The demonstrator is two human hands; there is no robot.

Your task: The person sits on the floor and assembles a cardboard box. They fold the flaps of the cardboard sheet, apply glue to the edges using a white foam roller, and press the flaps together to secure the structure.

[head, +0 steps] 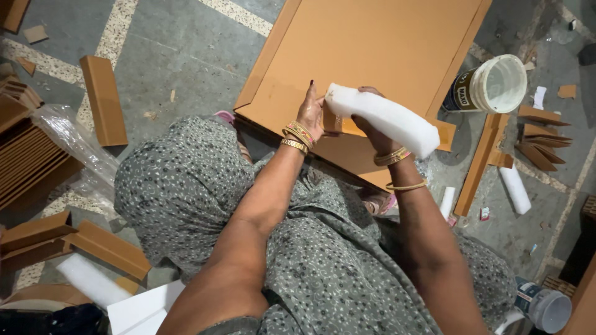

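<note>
I hold a long white foam block (386, 118) over a large flat sheet of brown cardboard (366, 49) that lies on the floor in front of my knees. My right hand (372, 133) grips the block from below, near its left half. My left hand (312, 110) touches the block's left end and a small folded cardboard piece (338, 126) pressed beneath it. Both wrists carry gold bangles. The fingers under the block are hidden.
A white plastic bucket (493, 84) stands right of the sheet. Cardboard corner strips (479, 162) and foam pieces (515, 189) lie at right. More folded cardboard (102, 99) and stacked sheets (25, 161) lie at left. A small tub (546, 307) sits at bottom right.
</note>
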